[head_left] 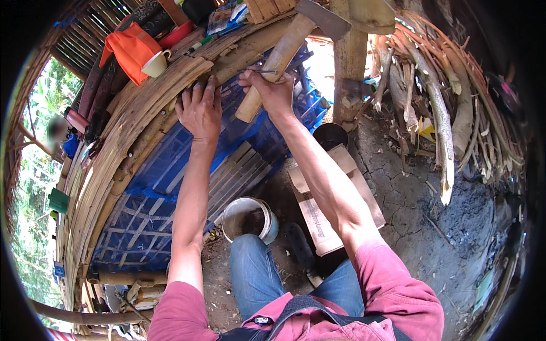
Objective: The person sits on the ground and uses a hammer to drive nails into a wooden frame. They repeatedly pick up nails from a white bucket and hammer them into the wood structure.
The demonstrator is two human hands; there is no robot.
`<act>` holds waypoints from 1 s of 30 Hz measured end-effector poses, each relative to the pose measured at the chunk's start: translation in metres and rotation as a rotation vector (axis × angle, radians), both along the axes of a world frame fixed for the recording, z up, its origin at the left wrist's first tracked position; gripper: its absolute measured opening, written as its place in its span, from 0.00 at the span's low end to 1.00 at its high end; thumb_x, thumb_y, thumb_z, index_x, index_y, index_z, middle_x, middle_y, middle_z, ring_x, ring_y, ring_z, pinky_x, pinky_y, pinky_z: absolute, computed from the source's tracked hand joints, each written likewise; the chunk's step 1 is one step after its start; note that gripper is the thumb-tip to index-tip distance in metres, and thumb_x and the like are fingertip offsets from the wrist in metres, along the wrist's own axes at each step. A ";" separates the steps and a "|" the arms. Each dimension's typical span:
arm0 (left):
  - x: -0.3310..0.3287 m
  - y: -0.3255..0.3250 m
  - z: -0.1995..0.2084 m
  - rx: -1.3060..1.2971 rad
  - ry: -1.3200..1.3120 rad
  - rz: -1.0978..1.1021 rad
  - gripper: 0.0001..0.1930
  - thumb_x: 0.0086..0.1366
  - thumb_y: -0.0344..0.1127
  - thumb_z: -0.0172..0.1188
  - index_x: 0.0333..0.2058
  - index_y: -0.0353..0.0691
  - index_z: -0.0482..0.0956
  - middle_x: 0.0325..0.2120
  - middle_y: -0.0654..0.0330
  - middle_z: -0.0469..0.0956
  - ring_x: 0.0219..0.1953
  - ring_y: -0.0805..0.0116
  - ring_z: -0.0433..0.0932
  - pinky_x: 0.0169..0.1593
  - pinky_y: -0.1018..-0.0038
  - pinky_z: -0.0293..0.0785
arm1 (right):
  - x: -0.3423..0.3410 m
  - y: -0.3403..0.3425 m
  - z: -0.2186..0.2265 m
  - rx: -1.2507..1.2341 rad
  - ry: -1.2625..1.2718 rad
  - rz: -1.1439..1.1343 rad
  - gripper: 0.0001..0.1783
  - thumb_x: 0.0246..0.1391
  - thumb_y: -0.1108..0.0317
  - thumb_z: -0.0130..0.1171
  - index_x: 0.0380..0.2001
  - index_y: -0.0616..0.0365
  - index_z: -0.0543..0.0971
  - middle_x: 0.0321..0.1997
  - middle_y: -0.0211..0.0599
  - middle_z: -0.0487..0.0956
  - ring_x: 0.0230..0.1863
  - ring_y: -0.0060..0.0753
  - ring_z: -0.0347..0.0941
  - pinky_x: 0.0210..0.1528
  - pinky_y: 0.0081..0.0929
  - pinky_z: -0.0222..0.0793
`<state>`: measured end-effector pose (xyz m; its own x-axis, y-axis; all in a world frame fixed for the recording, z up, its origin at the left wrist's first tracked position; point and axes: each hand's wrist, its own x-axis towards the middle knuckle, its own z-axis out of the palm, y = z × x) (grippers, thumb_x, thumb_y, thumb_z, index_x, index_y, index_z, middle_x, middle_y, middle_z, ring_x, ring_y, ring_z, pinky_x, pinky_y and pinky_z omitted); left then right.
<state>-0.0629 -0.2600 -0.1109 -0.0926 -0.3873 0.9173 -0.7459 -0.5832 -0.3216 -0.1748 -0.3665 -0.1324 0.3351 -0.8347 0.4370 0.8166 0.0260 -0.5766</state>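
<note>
My left hand point(202, 109) rests on the edge of the bamboo rail point(116, 181), fingers stretched out and slightly apart, with nothing seen in it. Just to its right, my right hand point(275, 95) is closed around the wooden handle of a hammer point(285, 50). The dark hammer head points up and away, near a wooden post. A thin metal piece that looks like a nail point(266, 71) sticks out at the fingers of this same hand. Below both hands hangs blue sheeting point(156, 187) behind woven bamboo strips.
An orange cloth point(129, 52) and a pale cup point(155, 65) sit on the ledge at the far left. On the ground are a white bucket point(268, 220) and a flattened cardboard box point(318, 219). Firewood branches point(443, 122) are stacked to the right, beside the post point(348, 68).
</note>
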 end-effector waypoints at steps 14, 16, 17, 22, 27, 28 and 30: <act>-0.018 -0.010 0.003 0.009 0.080 0.040 0.16 0.56 0.40 0.64 0.46 0.58 0.81 0.40 0.71 0.79 0.44 0.68 0.75 0.53 0.59 0.62 | 0.021 -0.025 0.003 -0.119 -0.103 -0.115 0.09 0.53 0.75 0.61 0.35 0.72 0.79 0.29 0.46 0.82 0.29 0.32 0.81 0.33 0.26 0.81; -0.019 -0.012 0.003 0.010 0.103 0.026 0.16 0.56 0.38 0.63 0.45 0.56 0.80 0.39 0.69 0.78 0.43 0.66 0.76 0.52 0.60 0.64 | 0.023 -0.026 0.004 -0.100 -0.091 -0.133 0.09 0.53 0.75 0.61 0.34 0.72 0.79 0.29 0.46 0.82 0.29 0.33 0.81 0.33 0.26 0.81; -0.021 -0.013 0.004 0.028 0.091 0.054 0.17 0.56 0.38 0.63 0.45 0.55 0.80 0.39 0.68 0.78 0.43 0.66 0.76 0.51 0.60 0.65 | 0.023 -0.026 0.003 -0.091 -0.084 -0.144 0.09 0.53 0.75 0.61 0.34 0.72 0.79 0.29 0.46 0.82 0.29 0.33 0.81 0.33 0.26 0.81; -0.027 -0.017 0.004 0.124 0.106 0.139 0.17 0.56 0.36 0.61 0.47 0.53 0.78 0.40 0.66 0.78 0.43 0.64 0.76 0.45 0.63 0.70 | 0.025 -0.026 -0.005 -0.096 -0.090 -0.114 0.08 0.53 0.75 0.62 0.34 0.71 0.79 0.29 0.46 0.82 0.28 0.32 0.81 0.32 0.26 0.80; -0.025 -0.023 0.009 0.169 0.129 0.108 0.17 0.55 0.39 0.63 0.45 0.51 0.78 0.39 0.65 0.77 0.42 0.62 0.75 0.43 0.60 0.72 | 0.021 -0.023 -0.016 -0.045 -0.100 -0.084 0.07 0.53 0.76 0.61 0.33 0.71 0.79 0.28 0.45 0.82 0.27 0.32 0.80 0.32 0.27 0.80; -0.024 -0.024 0.012 0.175 0.103 0.090 0.17 0.54 0.39 0.63 0.44 0.50 0.78 0.38 0.65 0.76 0.41 0.62 0.75 0.42 0.60 0.73 | 0.020 -0.024 -0.013 -0.029 -0.104 -0.077 0.07 0.53 0.76 0.62 0.33 0.71 0.79 0.28 0.45 0.82 0.27 0.32 0.80 0.32 0.27 0.80; -0.020 -0.024 0.014 0.156 0.136 0.014 0.16 0.56 0.41 0.63 0.44 0.49 0.78 0.37 0.63 0.77 0.41 0.59 0.76 0.42 0.58 0.73 | 0.018 -0.023 -0.012 0.005 -0.102 -0.060 0.07 0.52 0.76 0.62 0.32 0.70 0.79 0.28 0.45 0.82 0.27 0.32 0.80 0.32 0.27 0.80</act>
<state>-0.0830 -0.2845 -0.0971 0.0342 -0.5263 0.8496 -0.7805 -0.5451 -0.3063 -0.1571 -0.3892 -0.1446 0.2380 -0.8543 0.4621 0.8714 -0.0223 -0.4901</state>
